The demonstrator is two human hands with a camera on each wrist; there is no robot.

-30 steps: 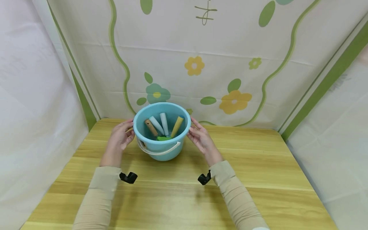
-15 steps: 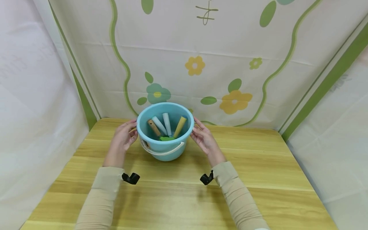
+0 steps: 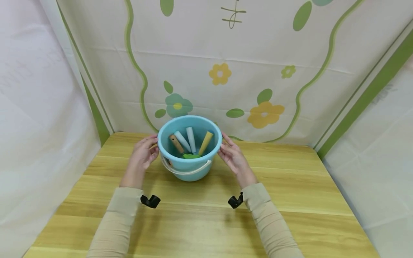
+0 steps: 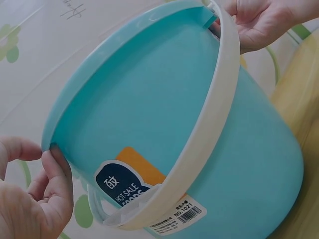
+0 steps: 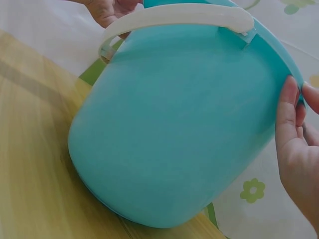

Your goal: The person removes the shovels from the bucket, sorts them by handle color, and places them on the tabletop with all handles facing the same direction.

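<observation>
Both hands, left hand [image 3: 144,156] and right hand [image 3: 233,156], grip the rim of the blue bucket [image 3: 190,168] on the table [image 3: 290,200]; tools [image 3: 191,143] remain inside, none taken out.

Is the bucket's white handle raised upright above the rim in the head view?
No, the white handle hangs down against the front of the blue bucket, below its rim.
</observation>
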